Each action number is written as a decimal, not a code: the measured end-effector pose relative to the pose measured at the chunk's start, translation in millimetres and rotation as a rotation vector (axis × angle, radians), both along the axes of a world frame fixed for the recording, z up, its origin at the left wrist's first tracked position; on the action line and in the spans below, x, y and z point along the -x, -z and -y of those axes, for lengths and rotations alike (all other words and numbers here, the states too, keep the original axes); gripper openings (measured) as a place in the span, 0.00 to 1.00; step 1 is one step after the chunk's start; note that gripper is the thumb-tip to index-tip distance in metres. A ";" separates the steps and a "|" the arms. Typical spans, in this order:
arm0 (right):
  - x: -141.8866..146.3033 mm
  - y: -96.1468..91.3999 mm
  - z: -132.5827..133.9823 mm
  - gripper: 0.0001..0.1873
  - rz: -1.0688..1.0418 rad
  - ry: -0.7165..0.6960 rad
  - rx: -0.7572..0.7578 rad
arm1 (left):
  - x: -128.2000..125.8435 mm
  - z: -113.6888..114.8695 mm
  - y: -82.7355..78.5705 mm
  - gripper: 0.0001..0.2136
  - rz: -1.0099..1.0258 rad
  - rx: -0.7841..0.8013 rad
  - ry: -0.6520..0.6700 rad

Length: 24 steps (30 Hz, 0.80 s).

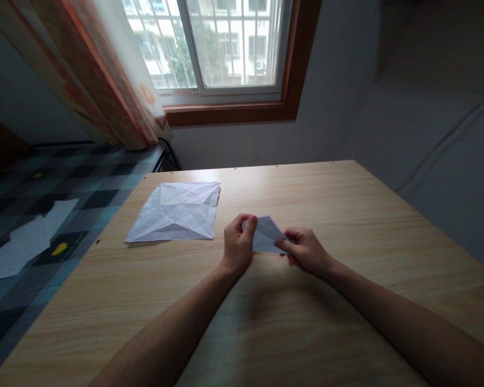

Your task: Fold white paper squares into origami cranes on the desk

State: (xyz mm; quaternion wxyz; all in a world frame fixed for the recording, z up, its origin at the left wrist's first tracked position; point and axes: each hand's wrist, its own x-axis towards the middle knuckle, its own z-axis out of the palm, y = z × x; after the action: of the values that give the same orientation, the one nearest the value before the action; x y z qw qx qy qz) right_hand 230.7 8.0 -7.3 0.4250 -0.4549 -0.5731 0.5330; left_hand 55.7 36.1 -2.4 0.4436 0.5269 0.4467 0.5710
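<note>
A small folded piece of white paper (267,236) is held just above the wooden table (347,226), between both hands. My left hand (237,244) pinches its left corner with thumb and fingers closed. My right hand (304,250) grips its right edge, fingers curled under and thumb on top. A larger creased white sheet (175,212) lies flat on the table to the left, apart from the hands.
A bed with a dark checked cover (44,215) runs along the table's left edge, with white paper (20,244) lying on it. A window (221,48) with an orange curtain (97,75) is behind. A grey wall stands at the right.
</note>
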 end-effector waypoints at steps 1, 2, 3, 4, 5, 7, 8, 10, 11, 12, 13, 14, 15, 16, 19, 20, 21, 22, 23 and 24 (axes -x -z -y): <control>0.3 -1.1 0.5 0.17 0.008 -0.001 0.004 | 1.1 -0.7 0.2 0.18 -0.034 -0.013 -0.042; 0.3 -1.6 0.7 0.18 0.017 0.006 0.003 | 2.0 -1.3 -0.2 0.19 -0.056 -0.026 -0.076; -0.1 -1.5 0.4 0.19 0.025 0.012 -0.002 | 2.5 -1.8 -1.1 0.20 -0.067 -0.033 -0.101; -0.9 -0.8 -0.2 0.21 0.031 0.013 -0.008 | 2.8 -2.1 -2.5 0.20 -0.070 -0.035 -0.120; -1.9 0.5 -1.1 0.23 0.036 0.008 -0.014 | 2.9 -2.4 -4.0 0.20 -0.067 -0.033 -0.134; -4.4 3.4 -3.8 0.25 0.034 0.003 -0.024 | 2.6 -2.9 -7.0 0.17 -0.048 -0.025 -0.156; -5.6 4.6 -5.2 0.26 0.030 0.005 -0.028 | 2.2 -3.1 -8.0 0.16 -0.035 -0.025 -0.166; -7.5 5.2 -7.6 0.26 0.019 0.019 -0.037 | 1.3 -3.9 -8.4 0.14 -0.013 -0.035 -0.187; -8.0 4.5 -8.3 0.26 0.011 0.023 -0.040 | 1.0 -4.6 -7.6 0.13 -0.005 -0.044 -0.196; -8.4 3.4 -8.7 0.25 0.001 0.024 -0.042 | 0.8 -5.7 -6.1 0.12 0.002 -0.052 -0.203; -8.6 1.9 -8.8 0.25 -0.009 0.021 -0.044 | 0.8 -7.3 -4.0 0.12 0.011 -0.060 -0.210; -8.8 0.4 -8.8 0.25 -0.020 0.016 -0.045 | 1.1 -9.3 -1.4 0.12 0.024 -0.068 -0.218; -9.1 -0.9 -8.6 0.25 -0.035 0.011 -0.040 | 1.7 -11.6 1.4 0.12 0.043 -0.078 -0.236; -9.4 -1.7 -8.6 0.25 -0.054 0.005 -0.030 | 2.5 -14.0 4.2 0.12 0.067 -0.083 -0.261; -11.3 -0.8 -9.7 0.23 -0.135 0.000 0.029 | 5.4 -19.1 9.3 0.11 0.146 -0.066 -0.344; -11.9 0.2 -10.5 0.23 -0.160 0.007 0.049 | 6.2 -19.1 9.3 0.11 0.151 -0.071 -0.374; -12.4 1.2 -11.4 0.22 -0.179 0.021 0.063 | 6.8 -17.9 8.4 0.11 0.136 -0.092 -0.403; -12.8 2.0 -12.3 0.22 -0.191 0.043 0.072 | 7.0 -15.6 6.9 0.11 0.096 -0.132 -0.425; -13.0 2.5 -13.2 0.21 -0.197 0.070 0.077 | 6.9 -12.4 5.1 0.12 0.039 -0.192 -0.442; -13.2 2.7 -14.0 0.21 -0.201 0.100 0.077 | 6.6 -8.7 3.3 0.13 -0.029 -0.260 -0.434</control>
State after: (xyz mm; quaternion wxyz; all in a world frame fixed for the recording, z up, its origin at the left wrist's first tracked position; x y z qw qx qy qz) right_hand 243.8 21.9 -10.0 0.4884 -0.4432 -0.4832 0.5758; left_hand 49.1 44.8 -5.7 0.2327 0.4796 0.4784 0.6979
